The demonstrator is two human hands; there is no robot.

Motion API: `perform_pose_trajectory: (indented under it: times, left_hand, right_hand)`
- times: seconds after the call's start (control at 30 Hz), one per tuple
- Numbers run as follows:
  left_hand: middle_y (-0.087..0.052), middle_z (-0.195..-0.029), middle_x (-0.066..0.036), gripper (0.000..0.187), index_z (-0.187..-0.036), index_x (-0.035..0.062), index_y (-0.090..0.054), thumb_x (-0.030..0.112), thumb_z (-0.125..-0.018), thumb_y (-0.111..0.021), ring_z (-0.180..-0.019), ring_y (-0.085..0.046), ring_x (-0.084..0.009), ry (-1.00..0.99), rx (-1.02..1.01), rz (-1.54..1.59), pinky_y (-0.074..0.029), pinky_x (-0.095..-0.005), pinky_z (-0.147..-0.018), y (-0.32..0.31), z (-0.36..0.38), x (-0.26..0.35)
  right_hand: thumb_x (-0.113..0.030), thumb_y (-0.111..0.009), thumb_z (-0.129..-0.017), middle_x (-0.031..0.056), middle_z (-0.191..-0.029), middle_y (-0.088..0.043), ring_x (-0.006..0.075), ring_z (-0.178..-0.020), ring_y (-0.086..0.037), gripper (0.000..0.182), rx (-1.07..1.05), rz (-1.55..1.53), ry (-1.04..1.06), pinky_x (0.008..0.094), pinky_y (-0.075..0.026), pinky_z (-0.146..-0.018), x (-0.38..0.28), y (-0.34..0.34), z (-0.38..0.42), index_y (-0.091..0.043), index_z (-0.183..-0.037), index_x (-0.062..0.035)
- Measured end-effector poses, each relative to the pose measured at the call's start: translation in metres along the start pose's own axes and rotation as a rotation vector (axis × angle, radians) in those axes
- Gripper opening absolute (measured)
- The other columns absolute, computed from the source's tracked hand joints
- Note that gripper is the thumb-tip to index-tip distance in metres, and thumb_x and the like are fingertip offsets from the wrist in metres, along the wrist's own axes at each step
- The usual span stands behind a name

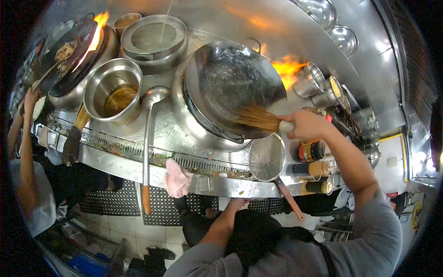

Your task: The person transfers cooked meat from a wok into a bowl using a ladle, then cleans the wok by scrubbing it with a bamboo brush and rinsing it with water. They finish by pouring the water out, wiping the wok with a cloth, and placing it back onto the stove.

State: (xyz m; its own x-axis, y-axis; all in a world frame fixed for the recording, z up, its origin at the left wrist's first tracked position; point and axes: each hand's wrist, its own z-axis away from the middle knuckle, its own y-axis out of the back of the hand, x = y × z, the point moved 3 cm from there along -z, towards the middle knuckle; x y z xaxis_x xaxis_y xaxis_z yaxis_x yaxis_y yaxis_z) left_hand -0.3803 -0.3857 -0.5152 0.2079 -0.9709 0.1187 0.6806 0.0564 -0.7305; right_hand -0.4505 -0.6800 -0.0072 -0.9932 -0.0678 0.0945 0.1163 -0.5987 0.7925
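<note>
Fingers of the right hand [304,125] wrap firmly round the pale, bound butt of one brush [256,118], a stiff bundle of thin tan strands (bamboo, by the look). Its splayed ends lie against the inside of a wok [226,76], near that bowl's front right rim. The metal is dark, round and deep, with a wet sheen. Low by the stove counter's front edge is the left hand [237,203]; whether it is spread or pressed together I cannot tell.

Next to the wok's front rim sits one round wire-mesh strainer [266,159], its wooden handle jutting past the counter's front edge. Left of the wok, one long steel ladle [154,95] juts out likewise, and one crumpled pink cloth [178,179] hangs over that edge.

Farther left stand one smooth steel pot [94,94] of amber liquid and, toward the back edge, one broad pot [180,34] of cloudy liquid. At the right end are at least three jars [311,151]. Two ragged orange flames [290,71] show, one behind each of two woks; the second wok [80,34], at the left end, holds food near a co-worker's hand [32,91].
</note>
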Motion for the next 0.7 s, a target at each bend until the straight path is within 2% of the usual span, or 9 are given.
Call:
perform_pose_trajectory:
  times: [0.2,0.27,0.33,0.37,0.4,0.43,0.47,0.5,0.7]
  left_hand:
    - [-0.053,-0.134,-0.010,0.046,-0.132,0.0149,-0.051,0.044,-0.097,-0.047,-0.118,-0.053,-0.0282,-0.044,-0.006,0.015,-0.042,-0.0450,-0.097,0.002,-0.047,-0.018]
    - [-0.052,-0.137,-0.011,0.047,-0.133,0.0142,-0.050,0.044,-0.097,-0.047,-0.122,-0.051,-0.0291,-0.241,0.041,-0.296,-0.040,-0.0447,-0.100,0.020,-0.064,-0.023]
    - [-0.050,-0.139,-0.013,0.049,-0.135,0.0135,-0.050,0.043,-0.097,-0.046,-0.125,-0.049,-0.0300,-0.588,0.139,-0.873,-0.039,-0.0444,-0.103,0.045,-0.073,-0.028]
    - [-0.050,-0.140,-0.013,0.050,-0.136,0.0131,-0.049,0.043,-0.097,-0.046,-0.127,-0.048,-0.0305,-0.760,0.212,-1.139,-0.038,-0.0443,-0.104,0.058,-0.065,-0.025]
    - [-0.040,-0.148,-0.017,0.058,-0.142,0.0092,-0.042,0.044,-0.096,-0.045,-0.138,-0.033,-0.0329,-0.497,0.072,-1.321,-0.031,-0.0396,-0.111,0.045,-0.024,0.004]
    - [-0.052,-0.137,-0.017,0.054,-0.135,0.0069,-0.050,0.044,-0.097,-0.044,-0.124,-0.050,-0.0343,-0.387,0.059,-1.318,-0.036,-0.0411,-0.106,0.037,0.027,0.026]
    - [-0.065,-0.115,-0.017,0.049,-0.122,0.0016,-0.060,0.043,-0.096,-0.049,-0.096,-0.065,-0.0300,0.068,0.001,-1.191,-0.047,-0.0397,-0.090,0.031,0.072,0.051]
    - [-0.069,-0.095,-0.013,0.046,-0.108,-0.0029,-0.064,0.041,-0.095,-0.056,-0.073,-0.066,-0.0211,0.012,-0.036,-1.061,-0.051,-0.0343,-0.073,0.018,0.123,0.078]
    - [-0.067,-0.092,-0.009,0.041,-0.111,-0.0047,-0.060,0.032,-0.092,-0.064,-0.077,-0.062,-0.0152,-0.393,0.291,-0.736,-0.050,-0.0293,-0.073,-0.007,0.318,0.169]
  right_hand:
    - [-0.031,-0.067,-0.076,0.0249,-0.109,-0.065,0.0388,-0.099,-0.064,0.071,0.330,-0.093,-0.023,0.0472,-0.050,-0.088,0.015,-0.019,-0.123,-0.046,-0.141,-0.0162]
    - [-0.025,-0.064,-0.076,0.0217,-0.102,-0.067,0.0388,-0.090,-0.066,0.062,0.388,0.030,-0.132,0.0481,-0.053,-0.081,0.053,-0.018,-0.132,-0.051,-0.136,-0.0147]
    - [-0.023,-0.064,-0.076,0.0220,-0.100,-0.067,0.0389,-0.090,-0.065,0.059,-0.007,0.460,-0.102,0.0478,-0.053,-0.081,0.076,-0.011,-0.080,-0.054,-0.133,-0.0154]
    - [-0.023,-0.064,-0.076,0.0231,-0.100,-0.067,0.0393,-0.092,-0.065,0.059,0.006,0.287,-0.141,0.0473,-0.052,-0.082,0.076,-0.007,-0.049,-0.054,-0.133,-0.0134]
    - [-0.024,-0.065,-0.075,0.0242,-0.100,-0.067,0.0398,-0.093,-0.065,0.060,0.018,0.115,-0.174,0.0468,-0.052,-0.083,0.067,-0.005,-0.017,-0.055,-0.133,-0.0113]
    - [-0.022,-0.064,-0.075,0.0250,-0.099,-0.067,0.0400,-0.094,-0.064,0.060,-0.051,0.122,-0.149,0.0466,-0.052,-0.084,0.047,0.002,0.011,-0.055,-0.133,-0.0101]
    - [-0.021,-0.064,-0.074,0.0258,-0.099,-0.066,0.0403,-0.096,-0.064,0.060,-0.117,0.128,-0.122,0.0464,-0.051,-0.085,0.028,0.002,0.034,-0.055,-0.133,-0.0089]
    - [-0.019,-0.063,-0.073,0.0253,-0.097,-0.067,0.0402,-0.095,-0.064,0.062,-0.092,0.047,-0.058,0.0463,-0.051,-0.085,0.016,-0.004,0.045,-0.053,-0.134,-0.0098]
    - [-0.013,-0.060,-0.070,0.0214,-0.091,-0.068,0.0393,-0.087,-0.066,0.066,-0.014,-0.016,0.046,0.0486,-0.053,-0.080,0.006,-0.010,0.078,-0.052,-0.135,-0.0088]
